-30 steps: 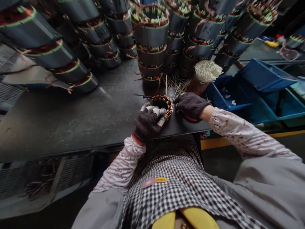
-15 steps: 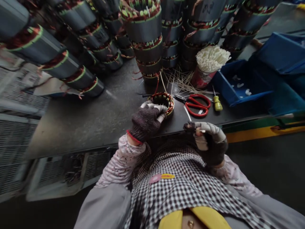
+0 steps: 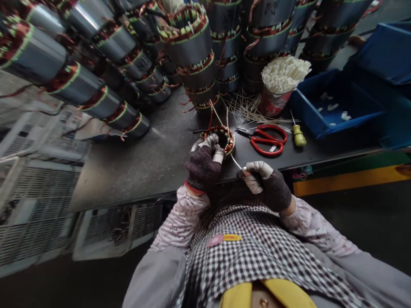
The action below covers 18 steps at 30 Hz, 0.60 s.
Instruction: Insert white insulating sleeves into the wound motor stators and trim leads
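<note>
A motor stator (image 3: 232, 146) with copper windings and greenish insulation round its rim stands on the dark bench, thin pale cords (image 3: 216, 112) and wires sticking up from it. My left hand (image 3: 204, 167), in a dark glove with taped fingers, grips the near left side of the stator, fingertips bent over its rim. To the right and nearer my body, my right hand (image 3: 268, 184) pinches a thin white cord (image 3: 236, 161) between thumb and forefinger. That cord reaches up to the stator's near edge; whether it is fastened there is hidden. Red-handled scissors (image 3: 269, 139) lie just right of the stator.
Stacked stators (image 3: 192, 47) line the back and left. A red can (image 3: 272, 102) of white sticks stands behind the scissors. A yellow-handled awl (image 3: 299, 136) lies beside a blue bin (image 3: 340, 124) with white bits. Crates (image 3: 96, 233) sit below the bench's left edge.
My right hand has moved left and closer to the stator, bringing the white cord's far end to its near edge. My left hand stays on the stator, its fingers shifted. The view has turned slightly.
</note>
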### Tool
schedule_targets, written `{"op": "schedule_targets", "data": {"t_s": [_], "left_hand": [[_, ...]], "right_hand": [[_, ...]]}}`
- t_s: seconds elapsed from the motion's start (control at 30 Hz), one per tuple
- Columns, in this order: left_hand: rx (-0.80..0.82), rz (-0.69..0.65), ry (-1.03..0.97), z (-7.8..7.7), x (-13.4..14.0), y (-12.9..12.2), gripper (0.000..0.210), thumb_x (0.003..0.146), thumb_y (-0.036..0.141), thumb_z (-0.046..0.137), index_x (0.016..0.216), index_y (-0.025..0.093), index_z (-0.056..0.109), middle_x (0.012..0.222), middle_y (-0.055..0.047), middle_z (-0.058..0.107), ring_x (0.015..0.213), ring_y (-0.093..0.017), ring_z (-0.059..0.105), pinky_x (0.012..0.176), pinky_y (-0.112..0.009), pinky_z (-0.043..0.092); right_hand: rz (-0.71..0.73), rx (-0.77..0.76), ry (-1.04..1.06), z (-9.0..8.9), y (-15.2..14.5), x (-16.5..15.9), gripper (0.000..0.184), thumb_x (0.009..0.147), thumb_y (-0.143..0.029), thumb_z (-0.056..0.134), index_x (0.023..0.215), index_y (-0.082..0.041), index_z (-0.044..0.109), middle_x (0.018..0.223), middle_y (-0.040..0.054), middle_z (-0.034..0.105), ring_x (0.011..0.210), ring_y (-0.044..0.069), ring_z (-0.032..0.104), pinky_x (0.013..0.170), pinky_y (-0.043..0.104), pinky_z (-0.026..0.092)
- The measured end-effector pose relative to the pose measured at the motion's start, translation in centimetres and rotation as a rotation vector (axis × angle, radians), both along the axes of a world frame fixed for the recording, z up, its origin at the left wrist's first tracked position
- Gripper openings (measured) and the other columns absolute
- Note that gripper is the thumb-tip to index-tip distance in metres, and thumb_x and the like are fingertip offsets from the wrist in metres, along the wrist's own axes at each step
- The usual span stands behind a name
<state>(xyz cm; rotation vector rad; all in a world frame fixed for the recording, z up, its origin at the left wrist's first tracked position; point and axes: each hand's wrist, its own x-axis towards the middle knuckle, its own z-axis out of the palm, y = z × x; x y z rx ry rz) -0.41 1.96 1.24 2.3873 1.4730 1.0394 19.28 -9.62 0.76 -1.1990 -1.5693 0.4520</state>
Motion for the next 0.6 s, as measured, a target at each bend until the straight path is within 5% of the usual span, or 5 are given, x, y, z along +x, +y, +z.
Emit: {"op": "schedule_targets", "data": {"t_s": [0.2, 0.37, 0.6], "left_hand": [[0.066, 0.014, -0.030, -0.3, 0.0, 0.0, 0.036, 0.100, 0.034, 0.064, 0.128, 0.015, 0.077, 0.124, -0.013, 0.083, 0.124, -0.029, 0.076, 0.120, -0.049, 0.057], [0.063, 0.013, -0.023, -0.3, 0.0, -0.1, 0.036, 0.100, 0.035, 0.064, 0.128, 0.015, 0.077, 0.124, -0.013, 0.083, 0.126, -0.030, 0.075, 0.119, -0.049, 0.058], [0.021, 0.010, -0.014, -0.1, 0.0, -0.2, 0.036, 0.101, 0.034, 0.063, 0.129, 0.015, 0.075, 0.125, -0.013, 0.082, 0.129, -0.029, 0.074, 0.121, -0.049, 0.056]], "right_hand": [[-0.018, 0.063, -0.039, 0.1, -0.8, 0.5, 0.024, 0.097, -0.015, 0.064, 0.115, -0.031, 0.067, 0.090, -0.0011, 0.080, 0.073, 0.016, 0.076, 0.070, 0.027, 0.062], [-0.059, -0.028, -0.071, -0.1, 0.4, -0.1, 0.014, 0.097, -0.021, 0.067, 0.109, -0.027, 0.070, 0.087, 0.0013, 0.081, 0.071, 0.018, 0.077, 0.066, 0.028, 0.060], [0.037, 0.006, 0.034, -0.6, 0.1, 0.2, 0.021, 0.098, -0.018, 0.065, 0.115, -0.028, 0.070, 0.094, 0.0018, 0.081, 0.080, 0.018, 0.078, 0.076, 0.030, 0.064]]}}
